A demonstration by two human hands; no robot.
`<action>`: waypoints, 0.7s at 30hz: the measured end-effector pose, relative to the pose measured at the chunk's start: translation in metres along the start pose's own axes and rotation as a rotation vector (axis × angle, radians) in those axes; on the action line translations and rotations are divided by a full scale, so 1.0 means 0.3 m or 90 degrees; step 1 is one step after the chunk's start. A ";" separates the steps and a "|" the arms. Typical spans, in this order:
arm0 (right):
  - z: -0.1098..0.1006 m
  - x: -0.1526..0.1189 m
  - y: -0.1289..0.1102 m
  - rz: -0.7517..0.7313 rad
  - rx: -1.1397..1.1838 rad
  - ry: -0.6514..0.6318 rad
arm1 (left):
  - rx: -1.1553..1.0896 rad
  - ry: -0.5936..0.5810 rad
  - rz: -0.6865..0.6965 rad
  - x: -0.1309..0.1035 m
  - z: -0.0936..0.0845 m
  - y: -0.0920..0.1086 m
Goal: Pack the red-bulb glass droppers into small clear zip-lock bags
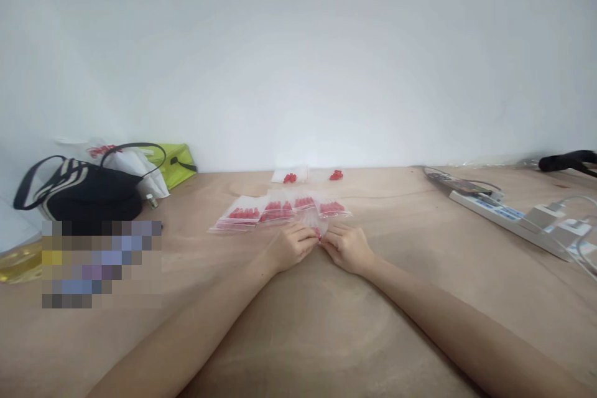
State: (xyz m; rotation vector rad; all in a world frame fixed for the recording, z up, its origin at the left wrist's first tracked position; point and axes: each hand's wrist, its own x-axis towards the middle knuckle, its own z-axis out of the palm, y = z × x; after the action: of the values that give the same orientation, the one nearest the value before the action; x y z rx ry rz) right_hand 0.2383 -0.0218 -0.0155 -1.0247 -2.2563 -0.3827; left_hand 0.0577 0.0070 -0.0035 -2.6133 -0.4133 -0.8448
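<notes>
My left hand (pixel 293 246) and my right hand (pixel 347 249) meet at the middle of the table, fingers closed in a pinch. Between their fingertips is a small clear plastic bag (pixel 313 219) with something red inside, mostly covered by the fingers. Just beyond lie several clear zip bags, among them a left bag (pixel 245 214), a middle bag (pixel 276 211) and a right bag (pixel 333 208), each holding a row of small red pieces. Farther back, two small heaps of red pieces, a left heap (pixel 290 178) and a right heap (pixel 336 175), rest on clear plastic.
A black bag (pixel 93 189), a white plastic bag (pixel 152 180) and a yellow-green bag (pixel 180 165) stand at the left, near a small bottle (pixel 152 201). A blurred-out patch (pixel 102 264) lies in front. At the right is a power strip (pixel 508 224) with plugged-in chargers and cables.
</notes>
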 end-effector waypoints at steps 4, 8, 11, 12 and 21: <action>-0.002 -0.001 0.003 -0.014 0.014 -0.002 | 0.028 -0.013 0.027 0.009 -0.013 0.002; -0.007 -0.007 0.008 -0.023 0.006 0.004 | 0.063 -0.023 0.049 0.016 -0.022 0.000; -0.016 -0.014 0.014 -0.017 0.004 0.007 | 0.083 -0.020 0.069 0.007 -0.026 -0.011; -0.020 -0.017 0.016 -0.015 0.008 0.006 | 0.088 -0.016 0.075 0.002 -0.029 -0.016; -0.046 -0.033 0.049 0.011 0.030 0.008 | 0.116 0.011 0.049 -0.038 -0.067 -0.051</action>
State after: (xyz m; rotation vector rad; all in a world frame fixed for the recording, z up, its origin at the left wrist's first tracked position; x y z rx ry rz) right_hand 0.2603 -0.0247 -0.0113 -1.0139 -2.2330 -0.3270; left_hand 0.0328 0.0103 0.0085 -2.4356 -0.3636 -0.7668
